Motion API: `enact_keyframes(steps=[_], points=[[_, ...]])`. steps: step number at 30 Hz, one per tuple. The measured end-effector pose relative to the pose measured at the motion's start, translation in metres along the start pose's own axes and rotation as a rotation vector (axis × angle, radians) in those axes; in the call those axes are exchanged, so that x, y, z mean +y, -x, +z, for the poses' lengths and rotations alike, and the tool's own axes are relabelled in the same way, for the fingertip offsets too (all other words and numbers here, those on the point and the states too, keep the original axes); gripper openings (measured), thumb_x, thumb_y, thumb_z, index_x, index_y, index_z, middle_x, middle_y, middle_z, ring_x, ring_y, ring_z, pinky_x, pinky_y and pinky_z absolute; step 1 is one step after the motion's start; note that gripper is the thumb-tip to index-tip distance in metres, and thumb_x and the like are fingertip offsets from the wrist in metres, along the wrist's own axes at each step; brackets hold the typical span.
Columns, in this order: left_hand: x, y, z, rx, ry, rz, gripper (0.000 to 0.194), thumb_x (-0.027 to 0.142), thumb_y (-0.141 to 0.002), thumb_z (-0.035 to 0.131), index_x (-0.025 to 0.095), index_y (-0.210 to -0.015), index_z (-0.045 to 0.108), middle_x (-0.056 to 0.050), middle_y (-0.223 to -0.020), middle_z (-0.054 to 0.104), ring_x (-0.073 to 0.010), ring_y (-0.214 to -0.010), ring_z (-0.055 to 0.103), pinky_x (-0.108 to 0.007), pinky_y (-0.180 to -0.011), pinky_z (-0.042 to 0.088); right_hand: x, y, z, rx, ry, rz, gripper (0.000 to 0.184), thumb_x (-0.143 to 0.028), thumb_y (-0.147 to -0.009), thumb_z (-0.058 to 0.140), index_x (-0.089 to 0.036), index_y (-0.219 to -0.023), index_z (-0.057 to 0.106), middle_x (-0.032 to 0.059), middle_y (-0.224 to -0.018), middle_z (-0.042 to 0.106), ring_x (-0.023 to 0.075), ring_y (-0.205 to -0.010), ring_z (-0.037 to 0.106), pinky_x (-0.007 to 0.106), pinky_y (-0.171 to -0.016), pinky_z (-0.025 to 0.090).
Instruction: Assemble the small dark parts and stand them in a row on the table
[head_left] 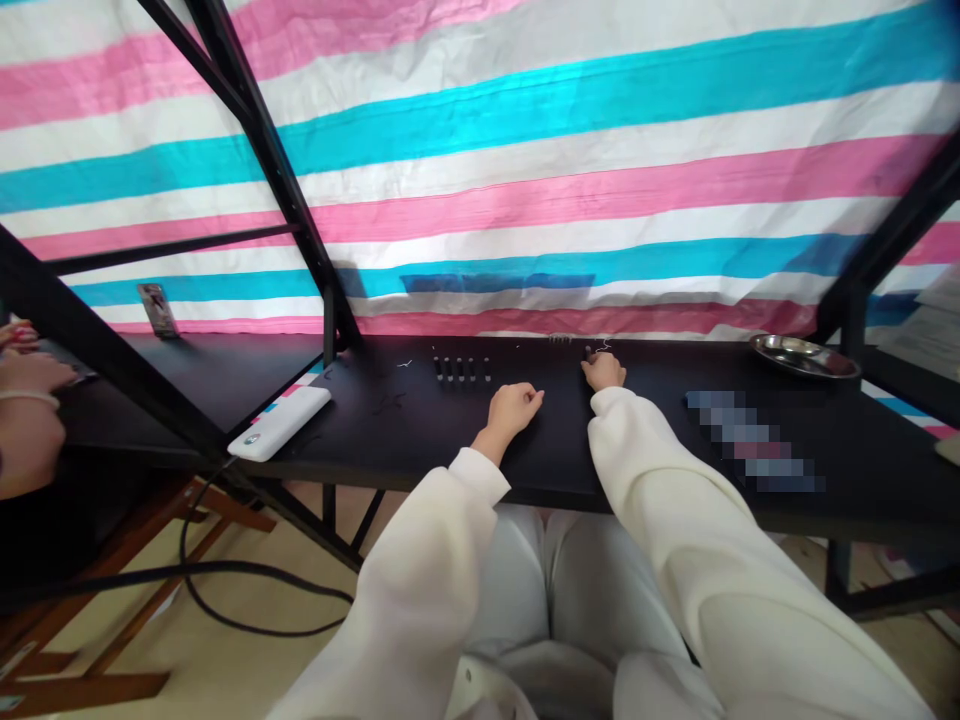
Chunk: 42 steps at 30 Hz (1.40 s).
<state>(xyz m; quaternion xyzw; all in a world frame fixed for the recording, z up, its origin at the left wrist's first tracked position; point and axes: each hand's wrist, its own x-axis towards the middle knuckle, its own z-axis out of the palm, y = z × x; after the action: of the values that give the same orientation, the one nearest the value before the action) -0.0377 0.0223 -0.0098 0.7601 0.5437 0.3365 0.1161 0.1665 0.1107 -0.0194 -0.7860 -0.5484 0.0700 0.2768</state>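
Note:
My right hand (604, 372) is pinched on a small dark cylinder (588, 352) near the back edge of the black table (555, 440). Loosely curled, my left hand (516, 410) rests closer to the front, and what lies inside its fingers, if anything, is hidden. To its left, several small dark cylinders with pale ends (460, 369) stand in a row, the rightmost set a little apart. Several tiny pale pieces (560, 339) lie at the back edge between the row and my right hand. White thread-like scraps (603, 345) lie just behind my right hand.
A white power bank-like box (281, 423) with a cable lies at left. At the back right sits a round metal dish (804, 357); a blurred-out item (754, 440) lies before it. Black frame posts (262, 150) flank the table. Another person's hand (34, 375) shows far left.

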Motion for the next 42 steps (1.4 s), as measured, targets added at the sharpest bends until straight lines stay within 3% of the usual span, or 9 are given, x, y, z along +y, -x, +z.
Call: enact_keyframes(steps=[6,8,11,13,17,20,25,30,42], points=[[0.002,0.001,-0.002,0.032,0.044,0.008,0.026,0.038,-0.078,0.052,0.018,-0.068,0.064,0.0,-0.054,0.055,-0.0106,-0.052,0.047,-0.023,-0.052,0.031,-0.021,0.025,-0.002,-0.06,0.003,-0.128,0.025,-0.027,-0.078,0.053,-0.016,-0.095,0.068,0.0135,-0.097,0.066,0.0227,-0.093,0.061,0.029,-0.076,0.043],[0.001,0.001,-0.003,0.064,0.094,0.024,0.022,0.036,-0.079,0.052,0.019,-0.085,0.065,0.001,-0.057,0.056,-0.0106,-0.054,0.049,-0.022,-0.054,0.033,-0.029,0.041,-0.003,-0.088,-0.017,-0.195,0.023,-0.028,-0.078,0.054,-0.017,-0.092,0.068,0.0113,-0.094,0.067,0.0209,-0.09,0.061,0.028,-0.075,0.043],[-0.003,-0.001,-0.002,0.097,0.129,0.039,0.037,0.028,-0.079,0.052,0.021,-0.116,0.055,0.001,-0.069,0.06,-0.0102,-0.058,0.051,-0.021,-0.057,0.036,-0.038,0.067,-0.004,-0.174,-0.072,-0.314,0.02,-0.032,-0.075,0.058,-0.019,-0.087,0.068,0.0072,-0.088,0.068,0.018,-0.084,0.061,0.025,-0.071,0.043],[-0.005,-0.002,-0.001,0.068,0.116,0.057,0.045,0.024,-0.079,0.052,0.023,-0.123,0.051,0.0,-0.076,0.062,-0.0105,-0.061,0.052,-0.021,-0.058,0.038,-0.04,0.082,-0.005,-0.228,-0.101,-0.402,0.017,-0.032,-0.075,0.057,-0.02,-0.08,0.068,0.0046,-0.082,0.068,0.0163,-0.079,0.061,0.024,-0.068,0.042],[-0.011,-0.005,0.002,0.014,0.106,0.129,0.031,0.021,-0.079,0.051,0.021,-0.107,0.063,-0.003,-0.082,0.063,-0.0123,-0.066,0.053,-0.023,-0.062,0.04,-0.038,0.097,-0.008,-0.25,-0.127,-0.536,0.015,-0.029,-0.077,0.056,-0.02,-0.075,0.067,0.0026,-0.077,0.067,0.014,-0.072,0.059,0.022,-0.065,0.04],[-0.014,-0.007,0.005,0.056,0.18,0.106,0.024,0.02,-0.076,0.054,0.018,-0.097,0.065,-0.003,-0.077,0.063,-0.0118,-0.062,0.052,-0.025,-0.062,0.041,-0.037,0.098,-0.009,-0.252,-0.139,-0.55,0.015,-0.03,-0.078,0.055,-0.02,-0.078,0.067,0.0027,-0.079,0.068,0.0143,-0.073,0.06,0.022,-0.066,0.04],[-0.013,-0.012,0.002,0.154,0.548,-0.068,0.019,0.02,-0.077,0.051,0.014,-0.093,0.06,-0.005,-0.076,0.063,-0.0086,-0.052,0.05,-0.023,-0.054,0.041,-0.037,0.099,-0.014,-0.198,-0.102,-0.479,0.02,-0.03,-0.084,0.049,-0.021,-0.092,0.065,0.0053,-0.092,0.068,0.0168,-0.086,0.061,0.024,-0.073,0.041],[-0.006,-0.011,-0.006,0.095,0.837,-0.132,0.022,0.025,-0.077,0.052,0.013,-0.095,0.057,-0.006,-0.079,0.065,-0.0064,-0.048,0.05,-0.02,-0.047,0.038,-0.038,0.104,-0.021,-0.173,0.049,-0.502,0.021,-0.029,-0.088,0.043,-0.02,-0.093,0.062,0.0081,-0.098,0.066,0.0191,-0.087,0.061,0.027,-0.072,0.04],[-0.003,-0.009,-0.008,0.117,0.788,-0.073,0.026,0.029,-0.074,0.057,0.012,-0.092,0.059,-0.004,-0.069,0.063,-0.0059,-0.044,0.049,-0.02,-0.047,0.039,-0.041,0.106,-0.024,-0.143,0.244,-0.549,0.022,-0.021,-0.089,0.037,-0.015,-0.101,0.055,0.0131,-0.097,0.063,0.0204,-0.087,0.059,0.028,-0.071,0.04]])
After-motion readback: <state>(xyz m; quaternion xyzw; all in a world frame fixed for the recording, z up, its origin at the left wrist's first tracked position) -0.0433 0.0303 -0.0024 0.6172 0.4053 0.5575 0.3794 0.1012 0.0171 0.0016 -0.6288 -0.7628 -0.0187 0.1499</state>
